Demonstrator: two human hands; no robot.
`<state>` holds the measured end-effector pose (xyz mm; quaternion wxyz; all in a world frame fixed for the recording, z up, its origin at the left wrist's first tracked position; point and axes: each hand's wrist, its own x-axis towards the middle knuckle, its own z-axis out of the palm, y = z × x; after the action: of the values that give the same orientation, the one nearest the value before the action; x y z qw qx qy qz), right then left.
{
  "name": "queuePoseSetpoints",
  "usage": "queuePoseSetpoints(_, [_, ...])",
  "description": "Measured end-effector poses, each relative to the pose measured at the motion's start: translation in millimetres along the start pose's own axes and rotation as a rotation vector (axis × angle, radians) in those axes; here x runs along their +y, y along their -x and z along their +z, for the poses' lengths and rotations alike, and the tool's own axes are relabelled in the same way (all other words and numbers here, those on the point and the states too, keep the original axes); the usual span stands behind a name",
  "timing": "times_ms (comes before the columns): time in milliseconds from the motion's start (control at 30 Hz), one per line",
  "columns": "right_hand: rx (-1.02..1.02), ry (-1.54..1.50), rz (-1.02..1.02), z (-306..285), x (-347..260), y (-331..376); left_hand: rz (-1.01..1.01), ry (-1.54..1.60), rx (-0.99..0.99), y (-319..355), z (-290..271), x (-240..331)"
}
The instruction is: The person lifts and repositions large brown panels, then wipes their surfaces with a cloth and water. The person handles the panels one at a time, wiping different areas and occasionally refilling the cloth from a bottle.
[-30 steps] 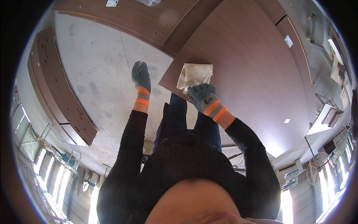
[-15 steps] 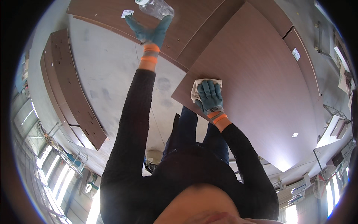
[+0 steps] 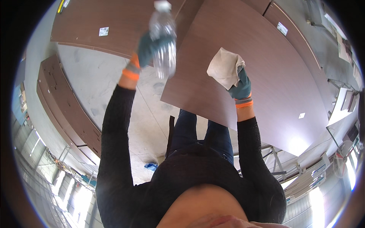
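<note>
In my left hand (image 3: pixel 150 47), gloved in grey-green with an orange cuff, is a clear plastic bottle (image 3: pixel 165 62) with a white cap. It stands upright in the picture, slightly blurred, cap end away from me. My right hand (image 3: pixel 242 85), in a matching glove, grips a folded beige cloth (image 3: pixel 225 68). The cloth is lifted in view above a large brown wood-grain panel (image 3: pixel 266 91); its fingers are partly hidden behind it. Whether the cloth touches the panel I cannot tell.
Another brown panel with a white label (image 3: pixel 103 31) lies at the far left. A stack of brown boards (image 3: pixel 66 110) rests on the grey floor (image 3: pixel 102 79) to the left. At the right stands a fan (image 3: pixel 344 159), and a blue crumpled thing (image 3: pixel 151 166) lies by my legs.
My left hand has taken hold of the bottle and brought it nearer. My right hand has raised the cloth off the panel and moved right and slightly away.
</note>
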<state>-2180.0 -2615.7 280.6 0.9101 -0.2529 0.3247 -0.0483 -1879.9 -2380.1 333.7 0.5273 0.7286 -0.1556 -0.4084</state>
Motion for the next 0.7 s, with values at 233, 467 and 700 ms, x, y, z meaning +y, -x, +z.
queuePoseSetpoints(233, [-0.04,-0.174,-0.017,-12.8,-26.4,12.7,-0.417,0.375,-0.625,72.9,125.9,-5.9])
queuePoseSetpoints(467, [-0.132,-0.16,-0.005,-42.4,-23.0,31.3,-0.568,0.447,-0.676,72.5,167.1,10.0])
queuePoseSetpoints(700, [0.027,1.105,-0.708,-85.3,-10.4,48.3,-0.536,0.274,-0.685,78.4,191.1,24.6])
